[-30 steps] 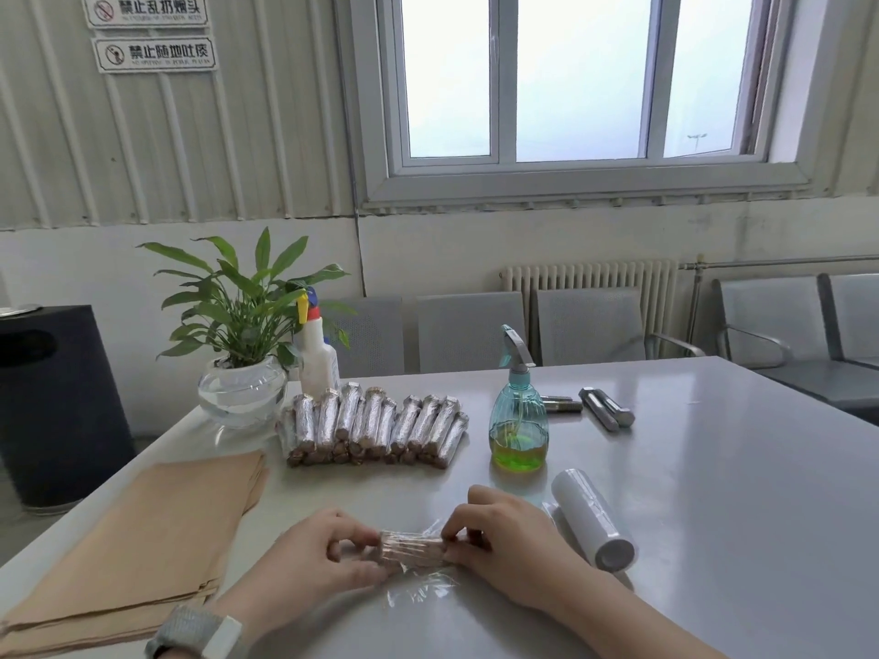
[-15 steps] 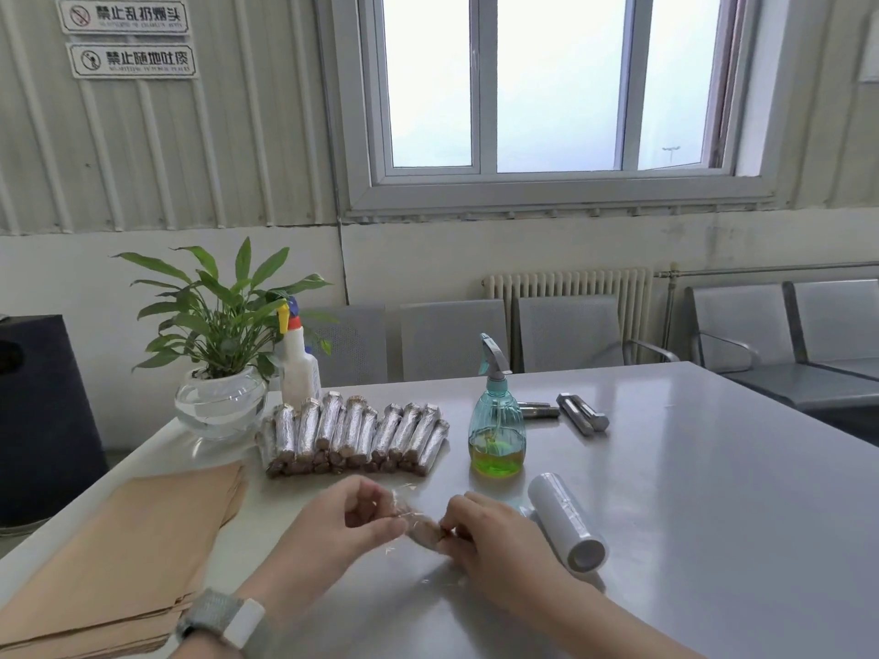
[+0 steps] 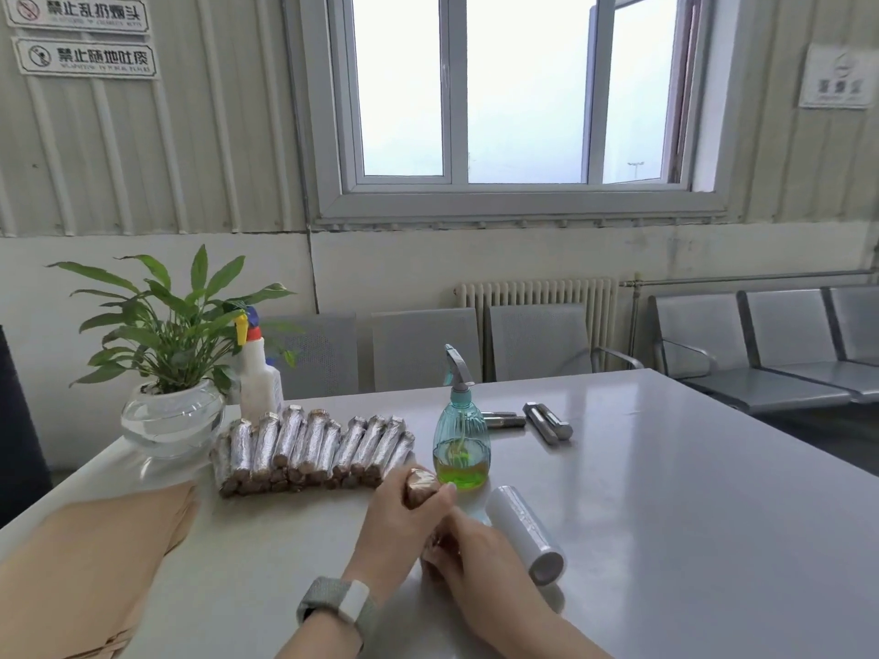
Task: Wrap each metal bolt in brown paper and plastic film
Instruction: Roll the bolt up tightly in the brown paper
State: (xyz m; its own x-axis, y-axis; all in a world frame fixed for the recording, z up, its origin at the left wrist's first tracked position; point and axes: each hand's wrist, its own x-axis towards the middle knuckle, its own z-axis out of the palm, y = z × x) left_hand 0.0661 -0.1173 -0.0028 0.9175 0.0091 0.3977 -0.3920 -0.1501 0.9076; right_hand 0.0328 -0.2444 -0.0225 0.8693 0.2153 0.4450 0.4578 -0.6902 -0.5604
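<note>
Glossy white table [image 3: 666, 492]; hands [image 3: 404, 520] grip film-wrapped brown cylindrical bolt [image 3: 418, 485].

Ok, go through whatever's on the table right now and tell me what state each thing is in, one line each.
Wrapped bolt: gripped by left hand and right hand.
Pile of wrapped bolts: stacked behind the hands.
Bare bolts: unwrapped, lying at the far side.
Film roll: lying on its side.
Spray bottle: upright, partly filled with green liquid.
Brown paper: stacked flat.

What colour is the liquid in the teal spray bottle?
Yellow-green, pooled in the bottom of the translucent teal plastic spray bottle; head view.
</note>
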